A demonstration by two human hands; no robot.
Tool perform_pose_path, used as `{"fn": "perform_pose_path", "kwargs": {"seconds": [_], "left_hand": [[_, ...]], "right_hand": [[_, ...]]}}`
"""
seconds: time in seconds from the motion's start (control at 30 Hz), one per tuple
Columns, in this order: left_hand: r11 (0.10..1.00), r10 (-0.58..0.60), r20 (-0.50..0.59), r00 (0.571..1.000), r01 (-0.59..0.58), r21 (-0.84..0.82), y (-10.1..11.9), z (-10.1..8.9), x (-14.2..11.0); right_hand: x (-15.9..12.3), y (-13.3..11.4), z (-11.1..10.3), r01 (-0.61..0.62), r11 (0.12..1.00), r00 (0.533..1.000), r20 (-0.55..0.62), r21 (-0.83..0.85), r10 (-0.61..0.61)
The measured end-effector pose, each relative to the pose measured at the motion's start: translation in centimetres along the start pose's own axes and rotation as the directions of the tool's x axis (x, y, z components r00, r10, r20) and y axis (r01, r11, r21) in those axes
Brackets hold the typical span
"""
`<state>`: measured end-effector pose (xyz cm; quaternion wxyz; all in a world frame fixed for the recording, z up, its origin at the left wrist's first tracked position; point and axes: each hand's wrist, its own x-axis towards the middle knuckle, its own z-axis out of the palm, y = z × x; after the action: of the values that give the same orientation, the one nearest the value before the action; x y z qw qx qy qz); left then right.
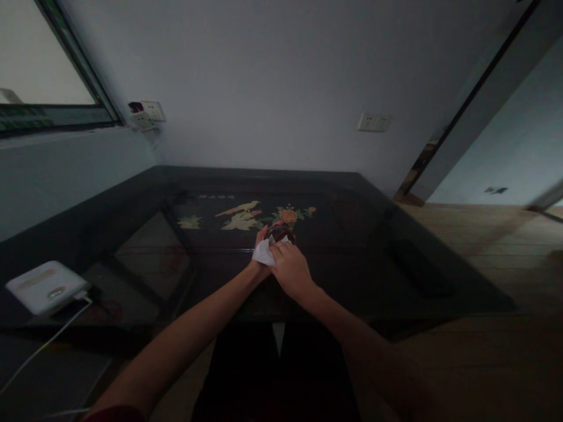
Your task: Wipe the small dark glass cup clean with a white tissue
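The only lettering on the black, glossy-topped rectangular table [352,275] is a short row of pale characters [216,197] near its far side, too small and blurred to read. Below them is a decorative picture of a pale yellowish bird [241,217] and an orange, many-petalled flower [288,215] with green leaves. The white, rounded-corner plastic box [48,287] at the table's left edge bears a faint reddish marking and a small oval patch (neither gives up a legible word), and a thin white cable [49,341] is plugged into it.

The small, dark brown, shiny object with a rounded outline [280,232] is above the near middle of the table, between the two hands, just in front of the flower as seen from the person's side. Highlights streak its surface; its material and full shape cannot be made out, since fingers and tissue cover much of it.

The left hand [260,235] grasps the object from its left side, fingertips showing at its edge. The right hand [291,266] grips a crumpled white tissue [264,252] and presses it to the object's near side. On the table's right lies a black, flat, oblong item [420,269], well apart from both hands.
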<state>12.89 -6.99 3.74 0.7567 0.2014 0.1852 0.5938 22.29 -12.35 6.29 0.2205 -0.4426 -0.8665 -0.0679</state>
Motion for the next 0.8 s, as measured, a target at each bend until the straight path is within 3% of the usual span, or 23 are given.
{"fn": "perform_pose_path", "kwargs": {"seconds": [0.1,0.2,0.4,0.57,0.67,0.8], "left_hand": [[0.999,-0.027,0.026,0.999,0.026,0.035,0.0,0.0,-0.1],[0.997,-0.029,0.009,1.0,0.029,0.07,0.0,0.3,-0.5],[0.992,-0.108,-0.037,0.993,0.11,0.061,-0.1,0.8,-0.9],[0.972,-0.233,-0.033,0.972,0.234,0.015,-0.7,0.9,-0.9],[0.965,-0.261,-0.05,0.964,0.26,-0.013,-0.7,1.0,-0.9],[0.972,-0.233,-0.064,0.97,0.235,0.018,-0.4,1.1,-0.9]], "right_hand": [[-0.4,1.5,-0.6,0.155,0.982,0.987,0.05,-0.11,-0.15],[-0.3,3.3,-1.5,0.324,0.935,0.945,0.104,-0.146,-0.311],[0.9,6.8,-3.3,0.64,0.75,0.767,0.202,-0.167,-0.609],[2.5,7.7,-4.7,0.771,0.633,0.621,0.3,-0.068,-0.724],[2.9,7.6,-4.8,0.779,0.622,0.608,0.337,-0.079,-0.719],[2.2,7.1,-4.3,0.738,0.659,0.665,0.329,-0.146,-0.671]]}}
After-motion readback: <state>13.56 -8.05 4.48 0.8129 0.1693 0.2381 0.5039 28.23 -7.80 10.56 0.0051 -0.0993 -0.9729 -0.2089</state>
